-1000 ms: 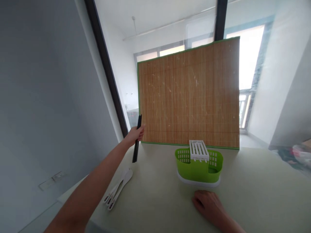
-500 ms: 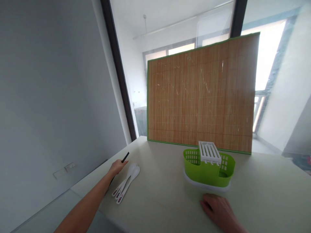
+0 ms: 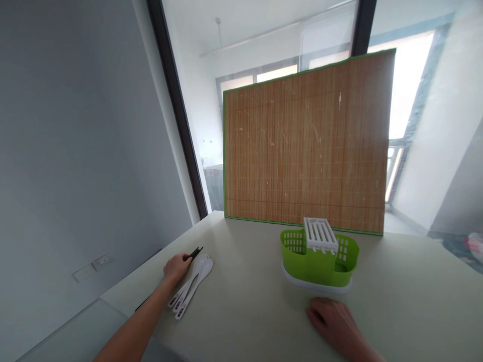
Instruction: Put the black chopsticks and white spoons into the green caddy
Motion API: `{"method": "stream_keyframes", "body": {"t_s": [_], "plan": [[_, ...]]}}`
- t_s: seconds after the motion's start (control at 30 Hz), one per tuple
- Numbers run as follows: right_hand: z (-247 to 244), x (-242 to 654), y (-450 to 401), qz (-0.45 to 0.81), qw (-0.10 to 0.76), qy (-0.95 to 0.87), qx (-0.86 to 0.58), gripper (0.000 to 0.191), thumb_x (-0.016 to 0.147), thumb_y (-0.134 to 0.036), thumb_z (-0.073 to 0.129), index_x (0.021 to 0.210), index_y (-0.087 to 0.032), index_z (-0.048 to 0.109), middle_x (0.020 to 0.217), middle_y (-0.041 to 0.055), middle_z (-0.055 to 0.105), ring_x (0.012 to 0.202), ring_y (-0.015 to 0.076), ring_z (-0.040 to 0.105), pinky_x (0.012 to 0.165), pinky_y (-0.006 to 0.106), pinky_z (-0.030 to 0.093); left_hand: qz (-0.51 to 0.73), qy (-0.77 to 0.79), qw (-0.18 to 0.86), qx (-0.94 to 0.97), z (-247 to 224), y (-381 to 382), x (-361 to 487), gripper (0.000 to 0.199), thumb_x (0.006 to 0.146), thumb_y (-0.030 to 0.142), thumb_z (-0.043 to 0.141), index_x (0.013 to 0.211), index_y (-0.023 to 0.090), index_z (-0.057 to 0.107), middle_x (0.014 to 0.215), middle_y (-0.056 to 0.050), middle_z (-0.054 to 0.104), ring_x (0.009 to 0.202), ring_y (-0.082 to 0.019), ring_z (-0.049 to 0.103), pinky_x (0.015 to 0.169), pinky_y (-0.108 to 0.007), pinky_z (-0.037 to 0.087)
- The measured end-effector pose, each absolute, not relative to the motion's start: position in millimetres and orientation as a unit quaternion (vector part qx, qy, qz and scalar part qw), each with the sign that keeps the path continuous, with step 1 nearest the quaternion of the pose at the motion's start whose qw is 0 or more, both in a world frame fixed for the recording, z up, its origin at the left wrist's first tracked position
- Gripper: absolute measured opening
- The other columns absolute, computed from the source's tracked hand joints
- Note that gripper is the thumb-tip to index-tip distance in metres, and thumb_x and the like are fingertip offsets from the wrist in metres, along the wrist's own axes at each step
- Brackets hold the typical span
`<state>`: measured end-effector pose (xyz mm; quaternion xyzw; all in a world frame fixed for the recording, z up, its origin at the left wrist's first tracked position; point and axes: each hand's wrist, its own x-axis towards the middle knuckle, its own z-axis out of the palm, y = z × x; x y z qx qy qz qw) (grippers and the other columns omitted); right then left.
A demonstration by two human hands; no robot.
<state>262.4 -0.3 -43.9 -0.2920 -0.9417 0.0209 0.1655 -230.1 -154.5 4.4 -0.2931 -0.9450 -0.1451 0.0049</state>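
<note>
My left hand [image 3: 177,267] is closed on thin black chopsticks [image 3: 195,253], whose ends stick out past the thumb and fingers. More of their dark length shows on the other side of my forearm. Just right of this hand, several white spoons [image 3: 194,291] lie fanned together on the table, printed handles toward me. My right hand [image 3: 330,319] rests on the tabletop, loosely curled with nothing visible in it. Right beyond it stands a green utensil basket [image 3: 319,266] on a white base, with a white slotted rack [image 3: 320,234] across its middle.
The white table [image 3: 241,281] reaches the grey wall [image 3: 94,176] at the left. A bamboo mat [image 3: 305,151] edged in green stands upright along the table's back, before a glass partition. A wall socket [image 3: 100,261] sits low on the left.
My left hand has shifted slightly left and down, and the chopsticks now lie lower, with more than one end showing. The view has turned slightly. My right hand stays beside the basket.
</note>
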Motion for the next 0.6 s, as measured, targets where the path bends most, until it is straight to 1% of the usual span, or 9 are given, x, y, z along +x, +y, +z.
{"method": "stream_keyframes", "body": {"t_s": [0.1, 0.17, 0.23, 0.3, 0.37, 0.43, 0.5, 0.57, 0.6], "plan": [[-44.0, 262.0, -0.3, 0.022, 0.169, -0.942, -0.290, 0.026, 0.090, -0.029, 0.040, 0.069, -0.021, 0.052, 0.067, -0.0006, 0.062, 0.063, 0.0158, 0.059, 0.054, 0.028, 0.022, -0.145, -0.947, 0.047, -0.283, 8.5, -151.3, -224.3, 0.043, 0.082, 0.042, 0.043, 0.111, 0.015, 0.060, 0.114, -0.015, 0.060, 0.110, -0.035, 0.050, 0.083, -0.042, 0.043], [-45.0, 262.0, 0.0, 0.020, 0.169, -0.941, -0.293, 0.026, 0.090, -0.029, 0.041, 0.069, -0.021, 0.053, 0.067, -0.0004, 0.062, 0.063, 0.0159, 0.059, 0.054, 0.028, 0.023, -0.172, -0.929, 0.106, -0.309, 18.7, -141.5, -208.1, 0.043, 0.083, 0.040, 0.042, 0.114, 0.013, 0.057, 0.116, -0.017, 0.056, 0.110, -0.034, 0.050, 0.088, -0.044, 0.041], [-44.8, 262.1, 0.0, 0.018, 0.168, -0.941, -0.294, 0.026, 0.090, -0.029, 0.041, 0.069, -0.021, 0.053, 0.067, -0.0003, 0.062, 0.063, 0.0161, 0.059, 0.055, 0.027, 0.023, -0.233, -0.879, 0.152, -0.387, 34.3, -125.9, -175.1, 0.037, 0.085, 0.035, 0.040, 0.110, 0.014, 0.058, 0.113, -0.014, 0.057, 0.097, -0.025, 0.057, 0.088, -0.038, 0.043], [-42.6, 261.9, -0.7, 0.019, 0.168, -0.941, -0.294, 0.026, 0.090, -0.028, 0.041, 0.069, -0.021, 0.054, 0.067, -0.0002, 0.063, 0.063, 0.0162, 0.060, 0.055, 0.027, 0.025, -0.309, -0.801, 0.135, -0.495, 52.0, -108.3, -123.6, 0.032, 0.087, 0.033, 0.039, 0.107, 0.018, 0.058, 0.108, -0.008, 0.058, 0.079, -0.016, 0.060, 0.077, -0.031, 0.049], [-39.9, 261.5, -1.8, 0.022, 0.168, -0.941, -0.294, 0.027, 0.090, -0.028, 0.040, 0.069, -0.021, 0.054, 0.067, 0.0002, 0.063, 0.063, 0.0165, 0.060, 0.055, 0.027, 0.026, -0.334, -0.691, 0.110, -0.632, 67.3, -93.3, -58.2, 0.028, 0.089, 0.031, 0.038, 0.106, 0.020, 0.058, 0.108, -0.005, 0.058, 0.074, -0.012, 0.060, 0.069, -0.024, 0.050], [-40.5, 261.2, -2.0, 0.026, 0.168, -0.941, -0.292, 0.027, 0.090, -0.029, 0.039, 0.069, -0.021, 0.055, 0.067, 0.0004, 0.063, 0.064, 0.0170, 0.060, 0.055, 0.026, 0.029, -0.302, -0.579, 0.120, -0.748, 77.1, -82.6, 11.8, 0.027, 0.091, 0.027, 0.038, 0.109, 0.022, 0.057, 0.110, -0.004, 0.059, 0.084, -0.010, 0.061, 0.075, -0.022, 0.050], [-47.9, 261.7, 0.3, 0.021, 0.181, -0.938, -0.294, 0.026, 0.088, -0.028, 0.040, 0.070, -0.021, 0.057, 0.067, 0.0015, 0.064, 0.063, 0.0182, 0.061, 0.056, 0.027, 0.033, -0.245, -0.482, 0.181, -0.822, 80.5, -73.5, 76.6, 0.028, 0.091, 0.025, 0.038, 0.113, 0.021, 0.054, 0.111, -0.004, 0.060, 0.097, -0.013, 0.059, 0.078, -0.022, 0.049], [-61.7, 263.4, 6.2, -0.008, 0.226, -0.926, -0.303, 0.021, 0.083, -0.025, 0.043, 0.076, -0.021, 0.062, 0.071, 0.0055, 0.066, 0.065, 0.0216, 0.061, 0.059, 0.029, 0.039, -0.180, -0.431, 0.224, -0.855, 77.7, -61.5, 129.0, 0.029, 0.091, 0.023, 0.038, 0.117, 0.018, 0.051, 0.113, -0.006, 0.058, 0.093, -0.012, 0.059, 0.071, -0.021, 0.050], [-69.5, 264.7, 10.2, -0.036, 0.274, -0.911, -0.306, 0.020, 0.079, -0.025, 0.046, 0.086, -0.019, 0.064, 0.078, 0.0100, 0.068, 0.073, 0.0260, 0.062, 0.063, 0.033, 0.042, -0.152, -0.425, 0.233, -0.861, 74.5, -53.6, 149.4, 0.028, 0.091, 0.021, 0.038, 0.116, 0.016, 0.051, 0.110, -0.007, 0.058, 0.086, -0.012, 0.060, 0.064, -0.021, 0.050]]}}
